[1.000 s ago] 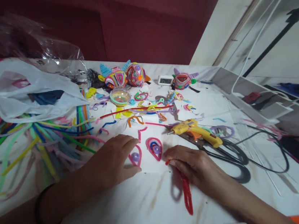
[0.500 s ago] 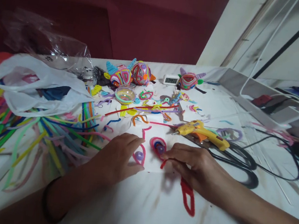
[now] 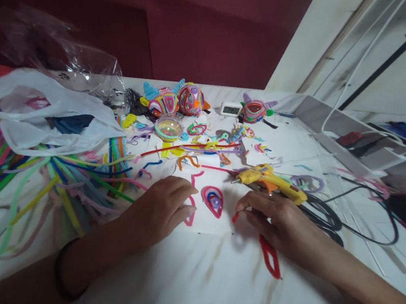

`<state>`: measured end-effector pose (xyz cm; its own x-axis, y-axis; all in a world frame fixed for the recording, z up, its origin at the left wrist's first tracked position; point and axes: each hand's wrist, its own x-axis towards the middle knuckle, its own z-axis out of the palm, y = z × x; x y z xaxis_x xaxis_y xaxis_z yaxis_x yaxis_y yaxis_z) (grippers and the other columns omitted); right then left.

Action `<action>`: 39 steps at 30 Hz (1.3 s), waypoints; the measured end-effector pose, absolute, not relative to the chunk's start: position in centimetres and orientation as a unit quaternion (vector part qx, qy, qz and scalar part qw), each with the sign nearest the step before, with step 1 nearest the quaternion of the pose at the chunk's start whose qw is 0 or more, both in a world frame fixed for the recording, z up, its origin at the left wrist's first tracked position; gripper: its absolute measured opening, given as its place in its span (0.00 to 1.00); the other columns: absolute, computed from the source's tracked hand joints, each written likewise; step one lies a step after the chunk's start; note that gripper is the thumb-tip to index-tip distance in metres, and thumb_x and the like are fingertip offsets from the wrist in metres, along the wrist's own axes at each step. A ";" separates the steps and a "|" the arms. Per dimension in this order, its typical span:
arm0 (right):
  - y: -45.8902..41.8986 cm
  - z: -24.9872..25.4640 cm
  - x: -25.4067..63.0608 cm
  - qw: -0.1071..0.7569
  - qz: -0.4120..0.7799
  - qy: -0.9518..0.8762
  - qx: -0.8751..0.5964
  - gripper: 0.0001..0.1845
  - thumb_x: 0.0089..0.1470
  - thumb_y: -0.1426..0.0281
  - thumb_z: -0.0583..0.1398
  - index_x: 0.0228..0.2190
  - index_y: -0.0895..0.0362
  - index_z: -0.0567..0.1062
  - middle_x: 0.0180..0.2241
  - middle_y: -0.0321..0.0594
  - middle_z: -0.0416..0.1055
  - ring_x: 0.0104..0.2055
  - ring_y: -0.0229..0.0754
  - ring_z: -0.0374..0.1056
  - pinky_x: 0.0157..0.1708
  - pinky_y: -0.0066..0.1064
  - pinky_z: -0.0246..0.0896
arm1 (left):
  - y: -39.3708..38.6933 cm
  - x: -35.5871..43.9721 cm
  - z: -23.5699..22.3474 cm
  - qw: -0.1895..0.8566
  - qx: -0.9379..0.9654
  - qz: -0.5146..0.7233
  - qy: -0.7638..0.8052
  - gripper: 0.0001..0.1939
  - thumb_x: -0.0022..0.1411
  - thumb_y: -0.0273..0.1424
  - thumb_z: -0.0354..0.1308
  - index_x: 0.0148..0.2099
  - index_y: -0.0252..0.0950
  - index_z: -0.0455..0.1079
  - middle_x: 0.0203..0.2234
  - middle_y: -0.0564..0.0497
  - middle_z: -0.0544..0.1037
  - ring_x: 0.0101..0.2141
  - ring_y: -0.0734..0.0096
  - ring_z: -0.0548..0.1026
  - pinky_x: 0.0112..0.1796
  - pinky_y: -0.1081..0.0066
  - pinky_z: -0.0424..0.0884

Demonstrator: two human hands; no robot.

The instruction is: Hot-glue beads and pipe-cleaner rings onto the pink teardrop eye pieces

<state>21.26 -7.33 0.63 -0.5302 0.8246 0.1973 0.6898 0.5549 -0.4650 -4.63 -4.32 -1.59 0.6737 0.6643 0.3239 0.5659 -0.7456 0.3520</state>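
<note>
My left hand (image 3: 161, 206) rests on the paper with thumb and fingers apart, partly covering a bent pink pipe cleaner piece (image 3: 190, 219). To its right lies a teardrop-shaped pipe cleaner coil (image 3: 213, 202), pink outside with blue, white and a purple curl within; neither hand touches it. My right hand (image 3: 269, 217) pinches a red pipe cleaner (image 3: 271, 261). A short red end pokes out at the fingertips, and a long narrow loop shows below the palm; the part between is hidden. Just beyond that hand lies a yellow glue gun (image 3: 275, 180).
Loose pipe cleaners (image 3: 62, 179) and a white plastic bag (image 3: 47, 118) fill the left side. Several pipe-cleaner-covered balls (image 3: 256, 110), a clear bowl (image 3: 169, 128) and a small digital clock (image 3: 231, 108) stand at the back. A black cable (image 3: 325, 211) coils at the right.
My right hand has moved right, away from the teardrop coil, taking the red pipe cleaner along. The coil now shows whole. My left hand stays nearly in place, covering more of the pink piece.
</note>
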 end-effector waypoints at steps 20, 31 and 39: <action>-10.3 -1.1 22.8 0.177 0.253 -0.851 -0.426 0.11 0.64 0.71 0.49 0.36 0.55 0.72 0.32 0.37 0.72 0.31 0.36 0.68 0.31 0.28 0.61 | -0.7 -0.5 -0.3 0.065 0.967 0.064 0.239 0.13 0.65 0.22 0.48 0.48 0.34 0.70 0.39 0.45 0.73 0.41 0.65 0.70 0.43 0.67 0.67; -9.9 -1.1 22.8 0.174 0.260 -0.853 -0.418 0.12 0.64 0.71 0.49 0.36 0.56 0.72 0.31 0.39 0.71 0.29 0.37 0.67 0.30 0.28 0.61 | -0.1 -0.5 -1.2 0.067 0.967 0.068 0.235 0.12 0.63 0.22 0.53 0.47 0.35 0.71 0.38 0.47 0.73 0.39 0.66 0.70 0.41 0.69 0.66; -10.1 -1.2 22.9 0.177 0.260 -0.853 -0.416 0.11 0.64 0.70 0.50 0.36 0.55 0.72 0.32 0.39 0.72 0.31 0.37 0.68 0.32 0.29 0.61 | 0.3 -0.6 -1.7 0.050 0.972 0.082 0.216 0.12 0.62 0.22 0.53 0.46 0.36 0.71 0.37 0.47 0.73 0.39 0.66 0.70 0.41 0.68 0.66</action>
<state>22.86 -10.11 -1.25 -0.5907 0.8024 0.0855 0.6181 0.5180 -0.5912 -0.64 0.30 -1.69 0.8931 0.4284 0.1374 0.4119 -0.9014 0.1334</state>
